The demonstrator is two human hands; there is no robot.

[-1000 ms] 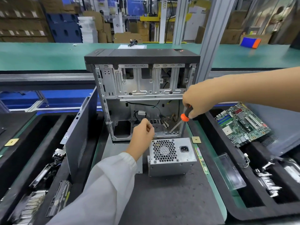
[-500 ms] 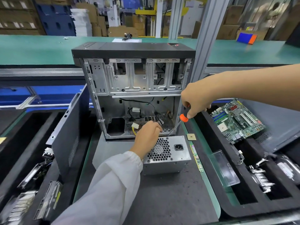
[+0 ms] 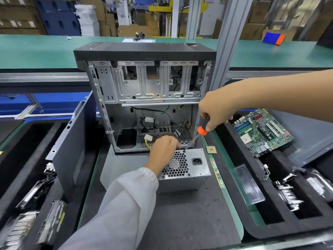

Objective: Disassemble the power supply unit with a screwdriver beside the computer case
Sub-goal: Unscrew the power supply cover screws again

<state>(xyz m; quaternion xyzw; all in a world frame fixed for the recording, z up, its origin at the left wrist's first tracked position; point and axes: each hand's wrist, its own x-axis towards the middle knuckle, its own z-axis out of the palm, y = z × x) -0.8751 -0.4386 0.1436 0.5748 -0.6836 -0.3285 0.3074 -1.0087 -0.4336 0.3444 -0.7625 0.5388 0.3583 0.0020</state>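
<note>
The silver power supply unit [image 3: 195, 171] lies on the dark mat in front of the open computer case [image 3: 144, 98], its honeycomb fan grille and power socket facing up. My left hand [image 3: 163, 153] rests on its far left edge, fingers curled over the top rim near the grille. My right hand [image 3: 214, 110] grips a screwdriver [image 3: 195, 137] with an orange and black handle. Its shaft slants down to the left, and the tip sits on a screw at the unit's top edge just right of my left fingers.
A removed side panel [image 3: 72, 143] leans at the left. Black foam trays flank the mat: the right one holds a motherboard [image 3: 261, 131], a clear plastic piece [image 3: 249, 184] and metal parts. A small CPU chip [image 3: 211, 150] and a memory stick [image 3: 217, 173] lie right of the unit.
My left hand came down from the case opening onto the power supply's top edge. The screwdriver tip dropped from beside the case to the screw on the unit.
</note>
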